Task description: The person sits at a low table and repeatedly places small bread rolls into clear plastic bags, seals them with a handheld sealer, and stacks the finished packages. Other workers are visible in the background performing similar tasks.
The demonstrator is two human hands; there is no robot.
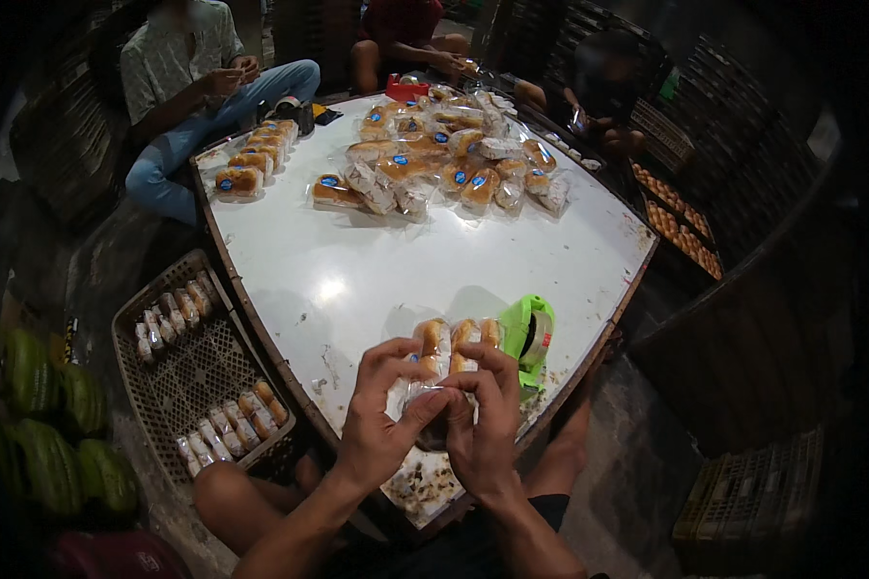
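Both of my hands are together over the near end of a white table (275, 253). My left hand (376, 405) and my right hand (481, 412) pinch a clear plastic wrapper (421, 389) between thumbs and fingers. My fingers hide most of what is inside it. Just beyond my fingertips stand several plastic-wrapped bread rolls (434, 339), side by side. To the right of those rolls, close to my right hand, is a bright green tape dispenser (519, 318) holding a roll of clear tape (539, 339).
Wrapped rolls with blue stickers lie in a pile (413, 168); others form a row (239, 181) at the far left. Left of the table is a plastic crate (188, 347) with wrapped rolls. Green bundles (43, 449) lie beyond it. Several people sit around the far side.
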